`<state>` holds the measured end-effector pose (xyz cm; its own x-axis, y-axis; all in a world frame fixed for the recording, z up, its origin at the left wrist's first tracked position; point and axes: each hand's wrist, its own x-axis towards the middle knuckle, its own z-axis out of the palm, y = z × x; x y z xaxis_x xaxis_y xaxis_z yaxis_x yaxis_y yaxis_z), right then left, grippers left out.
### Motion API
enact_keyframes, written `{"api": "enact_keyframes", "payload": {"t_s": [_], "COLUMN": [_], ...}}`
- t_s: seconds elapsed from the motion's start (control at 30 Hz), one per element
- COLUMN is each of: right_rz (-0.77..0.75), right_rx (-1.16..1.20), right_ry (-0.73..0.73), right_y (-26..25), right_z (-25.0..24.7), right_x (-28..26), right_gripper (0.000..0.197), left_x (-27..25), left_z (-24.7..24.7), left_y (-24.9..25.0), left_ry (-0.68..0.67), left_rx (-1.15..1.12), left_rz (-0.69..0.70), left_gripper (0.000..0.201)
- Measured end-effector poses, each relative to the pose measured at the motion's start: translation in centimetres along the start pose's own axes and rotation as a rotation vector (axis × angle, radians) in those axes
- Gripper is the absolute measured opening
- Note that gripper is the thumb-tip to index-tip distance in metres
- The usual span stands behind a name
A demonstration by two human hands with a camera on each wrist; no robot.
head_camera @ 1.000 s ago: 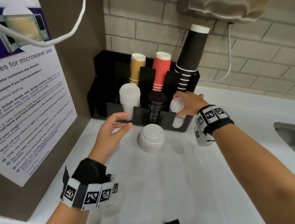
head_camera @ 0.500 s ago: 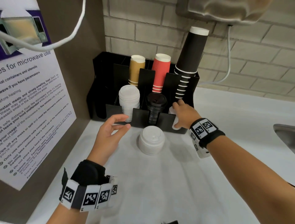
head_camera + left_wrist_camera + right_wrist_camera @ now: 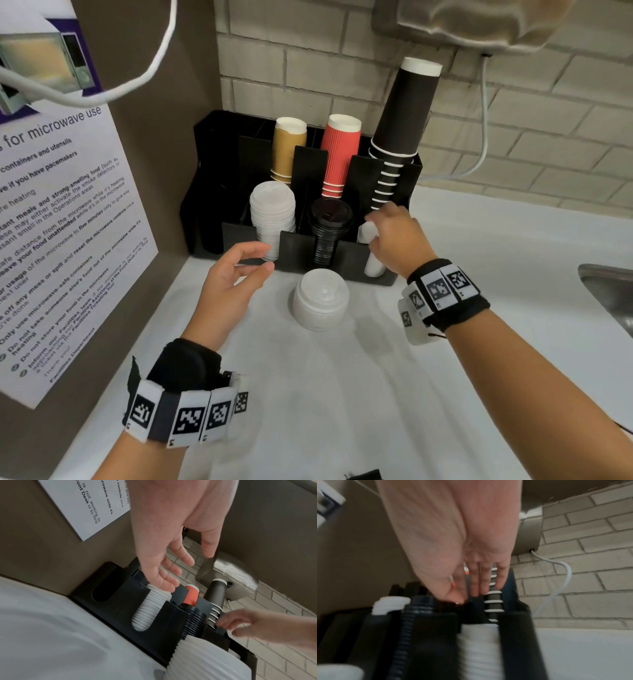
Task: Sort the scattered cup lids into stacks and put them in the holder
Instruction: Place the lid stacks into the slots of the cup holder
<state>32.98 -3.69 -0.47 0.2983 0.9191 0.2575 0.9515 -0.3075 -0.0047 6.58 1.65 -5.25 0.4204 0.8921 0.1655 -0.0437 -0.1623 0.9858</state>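
Three lid stacks sit in the holder (image 3: 346, 255); the loose, empty right hand (image 3: 394, 236) is above one. One white stack (image 3: 320, 299) waits beside the loose, empty left hand (image 3: 233, 277).

Office kitchenette: microwave notice (image 3: 65, 219), cup holder (image 3: 301, 246)

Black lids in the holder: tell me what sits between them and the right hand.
In the head view, only the holder's black front divider stands between the black lids and the right hand, which is at the white lids.
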Motion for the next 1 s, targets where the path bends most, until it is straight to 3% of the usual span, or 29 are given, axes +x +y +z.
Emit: {"api": "enact_keyframes", "payload": {"t_s": [0.07, 0.17, 0.23, 0.3, 0.47, 0.63, 0.77, 0.9, 1.0], "right_rz": [-0.134, -0.330, -0.336, -0.303, -0.234, -0.216, -0.175, -0.138, -0.130], "right_rx": [0.287, 0.389, 0.285, 0.219, 0.223, 0.276, 0.435, 0.975, 1.217], "right_ry": [0.095, -0.267, -0.428, -0.463, -0.527, -0.515, -0.391, -0.300, -0.298], "right_y": [-1.6, -3.9, -4.7, -5.1, -5.3, -5.2, -5.0, -5.8, -7.2], "right_z": [-0.4, 0.3, 1.6, 2.8, 4.1, 4.3, 2.7, 0.1, -1.0], "right_x": [-0.9, -2.0, -2.2, -2.1, -1.8, -1.7, -1.8, -3.3, -4.6], "right_gripper": [0.034, 0.048, 0.071, 0.087, 0.093, 0.086, 0.080, 0.071, 0.067], "left_x": [0.0, -0.1, -0.1, -0.2, -0.3, -0.2, -0.1, -0.2, -0.3], "left_z": [0.1, 0.1, 0.0, -0.1, -0.4, -0.5, -0.2, 0.6, 1.5], "left_y": [0.0, -0.1, -0.2, -0.2, -0.3, -0.5, -0.3, 0.3, 0.7], "left_ry": [-0.006, -0.011, -0.010, -0.008, -0.010, -0.010, -0.049, -0.220, -0.293], "left_rx": [-0.012, -0.024, -0.030, -0.037, -0.042, -0.041, -0.015, -0.019, -0.115], "left_rz": [-0.004, -0.012, -0.014, -0.018, -0.014, -0.011, -0.009, -0.037, 0.026], "left_gripper": [0.022, 0.022, 0.022, 0.021, 0.021, 0.021, 0.027, 0.082, 0.094]}}
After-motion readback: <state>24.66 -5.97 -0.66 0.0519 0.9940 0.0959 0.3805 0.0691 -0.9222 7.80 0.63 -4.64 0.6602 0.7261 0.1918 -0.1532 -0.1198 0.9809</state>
